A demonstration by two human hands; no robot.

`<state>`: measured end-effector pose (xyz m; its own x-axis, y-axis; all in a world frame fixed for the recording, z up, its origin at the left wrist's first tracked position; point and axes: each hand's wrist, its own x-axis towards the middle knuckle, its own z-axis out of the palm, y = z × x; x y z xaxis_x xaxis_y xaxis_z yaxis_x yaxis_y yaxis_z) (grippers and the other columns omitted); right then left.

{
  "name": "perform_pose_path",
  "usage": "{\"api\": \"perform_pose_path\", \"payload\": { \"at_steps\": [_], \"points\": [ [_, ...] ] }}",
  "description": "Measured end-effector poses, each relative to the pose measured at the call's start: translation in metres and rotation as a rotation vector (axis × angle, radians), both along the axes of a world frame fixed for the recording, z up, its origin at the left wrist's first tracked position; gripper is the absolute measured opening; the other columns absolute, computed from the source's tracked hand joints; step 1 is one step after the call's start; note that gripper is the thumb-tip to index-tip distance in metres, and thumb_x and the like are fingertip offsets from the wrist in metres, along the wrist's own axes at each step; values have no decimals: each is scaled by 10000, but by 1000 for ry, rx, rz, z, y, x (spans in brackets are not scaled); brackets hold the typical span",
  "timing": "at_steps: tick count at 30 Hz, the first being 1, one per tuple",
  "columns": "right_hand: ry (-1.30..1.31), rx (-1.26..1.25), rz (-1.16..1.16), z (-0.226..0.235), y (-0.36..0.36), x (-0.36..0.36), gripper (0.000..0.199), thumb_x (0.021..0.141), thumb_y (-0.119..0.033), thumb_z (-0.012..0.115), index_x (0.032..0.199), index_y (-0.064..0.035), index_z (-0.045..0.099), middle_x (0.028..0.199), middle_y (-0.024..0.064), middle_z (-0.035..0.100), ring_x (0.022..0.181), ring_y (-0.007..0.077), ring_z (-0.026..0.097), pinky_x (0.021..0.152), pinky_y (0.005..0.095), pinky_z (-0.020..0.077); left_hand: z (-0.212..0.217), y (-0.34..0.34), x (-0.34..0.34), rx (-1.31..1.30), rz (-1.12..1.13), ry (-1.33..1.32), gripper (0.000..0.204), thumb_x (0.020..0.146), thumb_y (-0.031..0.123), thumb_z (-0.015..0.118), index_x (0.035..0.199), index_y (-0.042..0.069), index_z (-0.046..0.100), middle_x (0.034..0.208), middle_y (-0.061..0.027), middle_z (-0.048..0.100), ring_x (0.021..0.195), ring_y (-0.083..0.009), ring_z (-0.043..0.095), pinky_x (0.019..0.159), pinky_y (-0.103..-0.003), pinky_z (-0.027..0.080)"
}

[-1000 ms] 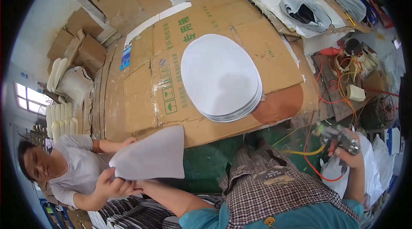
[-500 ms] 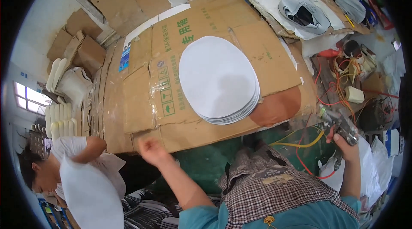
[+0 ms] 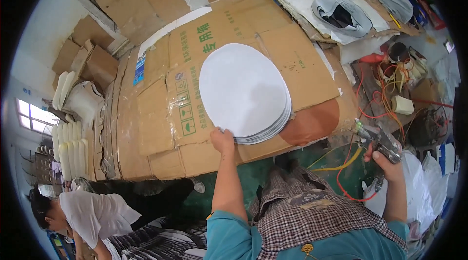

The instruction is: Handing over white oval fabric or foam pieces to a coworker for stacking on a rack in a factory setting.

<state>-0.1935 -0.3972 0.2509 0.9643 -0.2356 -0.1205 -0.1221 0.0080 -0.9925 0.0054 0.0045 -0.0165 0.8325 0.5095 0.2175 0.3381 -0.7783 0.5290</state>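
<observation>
Stack of white oval sheets (image 3: 242,91) lies flat on the cardboard-covered table (image 3: 161,113), near its front edge; long axis runs from lower right to upper left, narrower end pointing up-left, away from the person; left hand (image 3: 223,141) rests on the stack's near lower-left edge, fingers curled onto the top sheet, grip on it not clear; right hand (image 3: 382,160) off to the right, well apart from the stack, closed around a metal spray gun (image 3: 376,138), nozzle aimed up-left; a second person (image 3: 92,216) crouches at lower left.
</observation>
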Motion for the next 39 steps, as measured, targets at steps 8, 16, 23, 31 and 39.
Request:
{"api": "perform_pose_path", "payload": {
  "at_steps": [8, 16, 23, 31, 39],
  "points": [
    [53, -2, 317, 3, -15, -19, 590, 710, -152, 725, 1200, 45, 462, 790, 100, 600, 680, 164, 600, 633, 294, 510, 18, -8, 15, -67, 12, 169, 126, 721, 120, 601, 752, 1, 629, 773, -158, 595, 715, -326, 589, 671, -411, 478],
    [13, 59, 91, 2, -19, -13, 595, 728, -160, 714, 1217, 30, 433, 808, 99, 587, 701, 168, 588, 667, 303, 503, -6, 0, 36, -1367, 350, -177, 69, 742, 47, 592, 797, 5, 597, 835, -92, 606, 702, -236, 582, 635, -350, 493],
    [18, 95, 228, -2, -2, -5, 605, 754, -195, 700, 1240, 35, 423, 841, 103, 588, 754, 169, 576, 702, 317, 484, 60, -26, 51, -1900, 125, -365, 391, 781, -56, 501, 1164, -5, 443, 1142, -158, 513, 1005, -306, 546, 794, -434, 517],
    [45, 10, 245, 13, -5, -8, 607, 742, -234, 714, 1220, 31, 450, 811, 97, 590, 701, 160, 582, 649, 290, 495, 233, 54, -18, -1516, -119, -849, 455, 836, 254, 441, 1172, -47, 503, 1123, -187, 565, 1042, -341, 537, 891, -460, 449],
    [48, -168, 118, 29, 0, -6, 580, 741, -225, 717, 1195, 38, 468, 781, 66, 582, 665, 125, 579, 610, 261, 498, 254, 135, -103, -1555, 87, -1056, 399, 857, 231, 409, 1122, -31, 552, 1151, -175, 560, 1021, -338, 554, 871, -483, 456]
  ]
}}
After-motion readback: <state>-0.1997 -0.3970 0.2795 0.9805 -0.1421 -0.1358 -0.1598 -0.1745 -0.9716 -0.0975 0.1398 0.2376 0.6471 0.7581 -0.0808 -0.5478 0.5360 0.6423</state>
